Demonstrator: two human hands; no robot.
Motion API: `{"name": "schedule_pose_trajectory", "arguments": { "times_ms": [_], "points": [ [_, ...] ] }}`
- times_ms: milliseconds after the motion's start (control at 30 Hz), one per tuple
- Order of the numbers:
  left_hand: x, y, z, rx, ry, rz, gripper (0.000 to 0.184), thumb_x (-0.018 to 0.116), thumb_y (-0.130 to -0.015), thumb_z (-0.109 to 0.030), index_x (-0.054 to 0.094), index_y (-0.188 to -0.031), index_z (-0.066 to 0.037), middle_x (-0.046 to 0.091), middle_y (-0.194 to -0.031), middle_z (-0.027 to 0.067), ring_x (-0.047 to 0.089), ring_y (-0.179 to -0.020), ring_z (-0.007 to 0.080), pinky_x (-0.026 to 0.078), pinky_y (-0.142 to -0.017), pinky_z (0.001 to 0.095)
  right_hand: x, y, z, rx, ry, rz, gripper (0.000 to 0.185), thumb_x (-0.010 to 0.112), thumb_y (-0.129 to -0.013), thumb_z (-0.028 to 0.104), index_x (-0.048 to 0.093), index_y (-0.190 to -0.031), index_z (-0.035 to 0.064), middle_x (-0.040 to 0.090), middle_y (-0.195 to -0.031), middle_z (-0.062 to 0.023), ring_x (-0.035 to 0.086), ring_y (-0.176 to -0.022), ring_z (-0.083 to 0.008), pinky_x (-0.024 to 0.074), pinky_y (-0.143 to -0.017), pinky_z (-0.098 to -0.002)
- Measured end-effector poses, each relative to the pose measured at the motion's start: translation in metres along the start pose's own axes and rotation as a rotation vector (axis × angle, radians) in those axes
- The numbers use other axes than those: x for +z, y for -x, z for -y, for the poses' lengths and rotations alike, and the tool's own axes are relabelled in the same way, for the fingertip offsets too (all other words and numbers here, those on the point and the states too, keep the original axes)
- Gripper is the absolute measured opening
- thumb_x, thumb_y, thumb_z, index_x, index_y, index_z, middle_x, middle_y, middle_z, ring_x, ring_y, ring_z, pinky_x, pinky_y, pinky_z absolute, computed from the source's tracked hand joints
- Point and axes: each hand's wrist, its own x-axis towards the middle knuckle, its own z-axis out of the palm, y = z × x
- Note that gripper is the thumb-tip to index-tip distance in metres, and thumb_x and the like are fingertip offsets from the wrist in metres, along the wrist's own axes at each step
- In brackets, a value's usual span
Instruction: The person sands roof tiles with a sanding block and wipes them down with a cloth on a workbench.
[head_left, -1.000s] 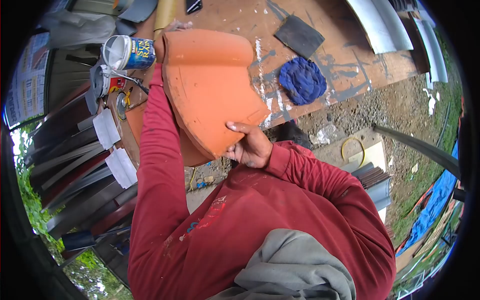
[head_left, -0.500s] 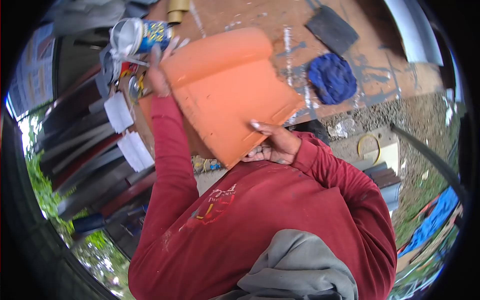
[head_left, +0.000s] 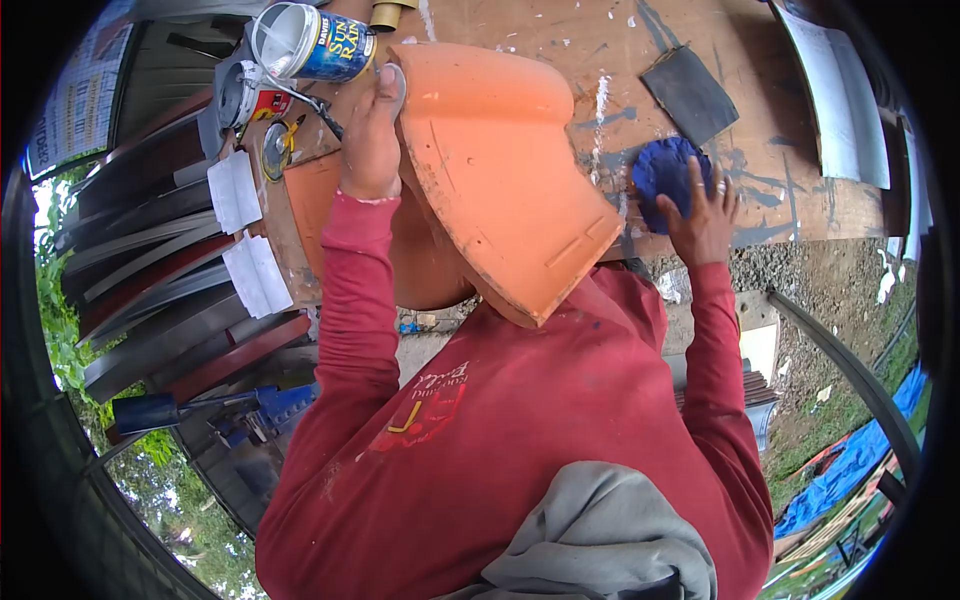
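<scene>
An orange clay roof tile (head_left: 490,170), with a rounded roll along its far edge, is tilted across the front of the bench against my body. My left hand (head_left: 372,150) grips the tile's left edge near the roll; some fingers are hidden behind it. To the right, my right hand (head_left: 702,212) is spread over a crumpled dark blue cloth (head_left: 662,170), fingers apart and touching it. Beneath the held tile lies another orange tile (head_left: 318,200), mostly covered.
A Sun & Rain paint can (head_left: 345,48) lies tipped at the back left, near a second paint container (head_left: 235,95). A dark grey sheet (head_left: 690,95) rests behind the cloth on the stained wooden bench (head_left: 800,120). Curved metal panels (head_left: 830,95) stand at the right.
My right hand has left the tile's near edge and moved right onto the blue cloth. My left hand stays at the tile's left side, and the tile has turned slightly.
</scene>
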Motion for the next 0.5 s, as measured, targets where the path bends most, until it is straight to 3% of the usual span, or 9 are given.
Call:
{"name": "schedule_pose_trajectory", "arguments": {
  "times_ms": [33, 67, 100, 233, 300, 333, 367, 433, 500],
  "points": [
    [0.003, -0.001, -0.003, 0.01, -0.003, -0.001, 0.059, 0.047, -0.107, -0.044, 0.052, -0.141, 0.004, 0.059, -0.138, 0.011, 0.057, -0.125, 0.0206, 0.042, -0.109, 0.0328, 0.012, 0.0, -0.013, -0.146, 0.463, -0.081, 0.049, 0.063, -0.096, 0.042, 0.06, -0.141, 0.0211, 0.045, -0.154, -0.0177, 0.043, -0.142, -0.0302, 0.0277, -0.118, -0.0551],
    [0.006, -0.005, -0.006, 0.068, -0.13, 0.005, 0.06, 0.044, -0.108, -0.045, 0.052, -0.14, 0.006, 0.06, -0.136, 0.0126, 0.056, -0.126, 0.02, 0.04, -0.11, 0.0324, 0.029, 0.005, -0.03, -0.102, 0.284, -0.048, 0.054, 0.063, -0.095, 0.041, 0.053, -0.147, 0.0304, 0.029, -0.164, -0.0137, 0.029, -0.151, -0.0301, 0.0132, -0.122, -0.0596],
    [0.009, -0.009, -0.011, 0.126, -0.261, 0.01, 0.062, 0.04, -0.109, -0.045, 0.053, -0.14, 0.007, 0.062, -0.135, 0.0142, 0.055, -0.126, 0.0195, 0.039, -0.11, 0.032, 0.03, 0.001, -0.037, -0.107, 0.272, -0.061, 0.054, 0.063, -0.095, 0.041, 0.053, -0.147, 0.0304, 0.029, -0.164, -0.0137, 0.029, -0.151, -0.0301, 0.0132, -0.122, -0.0596],
    [0.02, -0.01, -0.011, 0.162, -0.368, -0.095, 0.061, 0.039, -0.109, -0.046, 0.057, -0.135, 0.007, 0.065, -0.128, 0.0144, 0.059, -0.118, 0.0197, 0.041, -0.106, 0.0325, 0.044, 0.004, -0.06, -0.222, 0.259, -0.18, 0.041, 0.066, -0.094, 0.027, 0.064, -0.135, 0.0236, 0.044, -0.156, -0.0094, 0.039, -0.145, -0.03, 0.0217, -0.121, -0.0561],
    [0.015, -0.01, -0.009, 0.166, -0.365, -0.127, 0.06, 0.038, -0.11, -0.045, 0.06, -0.13, 0.006, 0.068, -0.121, 0.0144, 0.061, -0.114, 0.0212, 0.043, -0.103, 0.0339, 0.053, 0.001, -0.063, -0.248, 0.202, -0.237, 0.032, 0.067, -0.092, 0.02, 0.07, -0.124, 0.0167, 0.055, -0.146, -0.0079, 0.046, -0.139, -0.0291, 0.0254, -0.12, -0.0544],
    [0.015, -0.01, -0.007, 0.236, -0.416, -0.147, 0.059, 0.038, -0.109, -0.045, 0.061, -0.128, 0.007, 0.069, -0.116, 0.0166, 0.062, -0.107, 0.0217, 0.045, -0.098, 0.0349, 0.051, -0.004, -0.052, -0.223, 0.138, -0.301, 0.026, 0.068, -0.09, 0.014, 0.072, -0.116, 0.0115, 0.065, -0.132, -0.0063, 0.055, -0.128, -0.0289, 0.0277, -0.119, -0.0537],
    [0.012, -0.009, -0.004, 0.239, -0.431, -0.153, 0.059, 0.038, -0.109, -0.045, 0.061, -0.128, 0.007, 0.069, -0.116, 0.0166, 0.062, -0.107, 0.0217, 0.045, -0.098, 0.0349, 0.046, -0.009, -0.041, -0.226, 0.122, -0.303, 0.026, 0.068, -0.09, 0.014, 0.072, -0.116, 0.0115, 0.065, -0.132, -0.0063, 0.055, -0.128, -0.0289, 0.0277, -0.119, -0.0537],
    [0.005, -0.007, -0.003, 0.269, -0.589, -0.249, 0.054, 0.041, -0.109, -0.041, 0.066, -0.117, 0.006, 0.07, -0.102, 0.0175, 0.061, -0.093, 0.0221, 0.046, -0.087, 0.0353, 0.032, -0.023, -0.014, -0.183, -0.181, -0.317, 0.025, 0.068, -0.089, 0.005, 0.072, -0.113, 0.0093, 0.069, -0.121, -0.0072, 0.061, -0.117, -0.0302, 0.0384, -0.112, -0.0491],
    [0.009, 0.001, -0.007, 0.29, -0.637, -0.317, 0.049, 0.043, -0.108, -0.038, 0.066, -0.105, 0.006, 0.067, -0.091, 0.0161, 0.057, -0.084, 0.0222, 0.045, -0.079, 0.0362, 0.019, -0.046, 0.04, -0.162, -0.587, -0.308, 0.02, 0.063, -0.093, -0.003, 0.071, -0.11, 0.0023, 0.071, -0.114, -0.0121, 0.066, -0.107, -0.0304, 0.0514, -0.092, -0.0383]
  ]
}}
